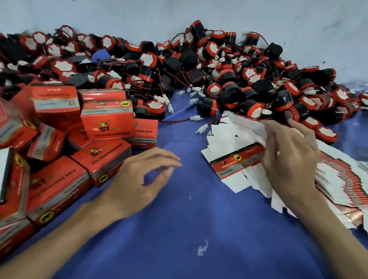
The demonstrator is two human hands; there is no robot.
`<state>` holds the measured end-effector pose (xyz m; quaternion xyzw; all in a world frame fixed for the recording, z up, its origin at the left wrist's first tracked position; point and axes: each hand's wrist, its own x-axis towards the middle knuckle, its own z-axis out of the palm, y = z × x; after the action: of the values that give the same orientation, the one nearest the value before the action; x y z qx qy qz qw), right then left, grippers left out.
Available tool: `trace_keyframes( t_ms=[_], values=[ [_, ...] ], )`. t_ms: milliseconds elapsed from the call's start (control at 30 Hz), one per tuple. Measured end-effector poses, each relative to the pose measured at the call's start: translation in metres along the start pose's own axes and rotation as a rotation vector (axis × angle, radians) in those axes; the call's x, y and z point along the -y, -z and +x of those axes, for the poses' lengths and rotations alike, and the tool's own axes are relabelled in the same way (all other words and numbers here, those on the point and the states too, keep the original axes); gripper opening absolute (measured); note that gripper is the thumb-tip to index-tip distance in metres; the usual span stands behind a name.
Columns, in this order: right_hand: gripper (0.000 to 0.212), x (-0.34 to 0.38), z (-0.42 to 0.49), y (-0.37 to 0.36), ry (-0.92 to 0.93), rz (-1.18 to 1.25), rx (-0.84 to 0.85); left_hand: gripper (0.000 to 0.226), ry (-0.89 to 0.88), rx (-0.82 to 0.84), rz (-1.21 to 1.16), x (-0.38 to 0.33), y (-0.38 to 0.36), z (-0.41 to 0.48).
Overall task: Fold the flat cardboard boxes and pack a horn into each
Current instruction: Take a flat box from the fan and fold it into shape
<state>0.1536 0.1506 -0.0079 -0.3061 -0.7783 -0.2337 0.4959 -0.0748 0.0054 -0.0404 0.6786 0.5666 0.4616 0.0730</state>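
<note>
**Picking next flat box from stack**

Right hand [289, 153]: fingers curled on top flat box [237, 161] of fanned stack [342, 186], at right on blue cloth [195, 225]. Left hand [142, 180]: loosely curled, holding nothing, beside packed boxes [107, 118]. Horns [224, 77] heaped behind. Risk: lifting two overlapped flats together; snagging loose horn wires just beside the stack.

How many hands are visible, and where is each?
2. The left hand is above the blue cloth beside the folded red boxes; the right hand holds a flat box on the stack. No others show.
</note>
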Motion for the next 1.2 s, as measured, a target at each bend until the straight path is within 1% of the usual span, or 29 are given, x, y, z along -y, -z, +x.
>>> trace_keyframes(
  t_ms=[33, 67, 100, 167, 200, 233, 300, 333, 367, 400, 467, 500, 600, 700, 767, 800, 833, 900, 933, 967, 1000, 1033, 1067, 1133, 1200],
  values=[
    [0.013, 0.009, 0.003, 0.003, -0.025, 0.144, -0.11, 0.022, 0.129, 0.008, -0.158, -0.002, 0.0, 0.001],
    [0.014, 0.019, 0.006, 0.006, -0.101, 0.268, -0.183, 0.028, 0.251, 0.024, -0.326, -0.004, 0.001, 0.002],
    [0.015, 0.029, 0.008, 0.009, -0.2, 0.377, -0.211, 0.042, 0.34, 0.032, -0.487, -0.005, 0.002, 0.004],
    [0.014, 0.044, 0.009, 0.013, -0.39, 0.578, -0.164, 0.079, 0.468, 0.03, -0.746, -0.003, 0.005, 0.007],
    [0.012, 0.048, 0.008, 0.013, -0.478, 0.649, -0.108, 0.086, 0.496, 0.042, -0.805, -0.003, 0.006, 0.007],
    [0.012, 0.05, 0.005, 0.012, -0.572, 0.694, -0.036, 0.08, 0.509, 0.062, -0.842, -0.004, 0.006, 0.007],
    [0.014, 0.057, -0.002, 0.007, -0.781, 0.771, 0.149, 0.048, 0.54, 0.068, -0.889, -0.008, 0.006, 0.007],
    [0.015, 0.061, -0.006, 0.004, -0.887, 0.82, 0.231, 0.041, 0.564, 0.061, -0.918, -0.01, 0.006, 0.007],
    [0.015, 0.064, -0.011, 0.001, -0.986, 0.87, 0.289, 0.043, 0.582, 0.072, -0.949, -0.01, 0.006, 0.006],
    [0.016, 0.067, -0.013, -0.002, -1.081, 0.917, 0.32, 0.052, 0.582, 0.1, -0.992, -0.01, 0.006, 0.005],
    [0.021, 0.069, -0.014, -0.004, -1.243, 1.006, 0.324, 0.069, 0.544, 0.153, -1.122, -0.013, 0.005, 0.002],
    [0.025, 0.07, -0.014, -0.004, -1.311, 1.051, 0.314, 0.069, 0.526, 0.166, -1.174, -0.016, 0.005, 0.001],
    [0.031, 0.075, -0.015, -0.004, -1.443, 1.146, 0.293, 0.053, 0.508, 0.227, -1.196, -0.021, 0.004, -0.003],
    [0.036, 0.078, -0.017, -0.004, -1.504, 1.151, 0.34, 0.052, 0.594, 0.323, -1.133, -0.018, 0.004, -0.007],
    [0.04, 0.078, -0.021, -0.005, -1.444, 1.128, 0.389, 0.041, 0.68, 0.339, -1.062, -0.016, 0.003, -0.01],
    [0.044, 0.078, -0.021, -0.005, -1.362, 1.078, 0.417, 0.037, 0.717, 0.34, -1.038, -0.013, 0.003, -0.011],
    [0.049, 0.077, -0.021, -0.003, -1.239, 0.996, 0.436, 0.032, 0.74, 0.345, -1.02, -0.012, 0.003, -0.01],
    [0.063, 0.069, -0.016, 0.0, -0.855, 0.714, 0.416, 0.024, 0.696, 0.341, -0.974, -0.011, 0.005, -0.006],
    [0.07, 0.062, -0.012, 0.001, -0.632, 0.556, 0.344, 0.024, 0.651, 0.332, -0.955, -0.01, 0.006, -0.004],
    [0.076, 0.055, -0.008, 0.002, -0.42, 0.44, 0.26, 0.034, 0.62, 0.321, -0.942, -0.01, 0.007, -0.002],
    [0.077, 0.048, -0.003, 0.004, -0.236, 0.371, 0.203, 0.046, 0.611, 0.322, -0.933, -0.01, 0.007, -0.001],
    [0.073, 0.043, 0.002, 0.008, -0.073, 0.335, 0.172, 0.049, 0.617, 0.334, -0.925, -0.01, 0.008, 0.0],
    [0.068, 0.039, 0.006, 0.011, 0.056, 0.328, 0.18, 0.043, 0.616, 0.347, -0.909, -0.01, 0.008, 0.0],
    [0.064, 0.034, 0.01, 0.017, 0.24, 0.331, 0.316, 0.03, 0.625, 0.384, -0.88, -0.01, 0.009, -0.001],
    [0.063, 0.032, 0.013, 0.019, 0.339, 0.241, 0.467, 0.026, 0.629, 0.387, -0.861, -0.009, 0.011, 0.0]
  ],
)
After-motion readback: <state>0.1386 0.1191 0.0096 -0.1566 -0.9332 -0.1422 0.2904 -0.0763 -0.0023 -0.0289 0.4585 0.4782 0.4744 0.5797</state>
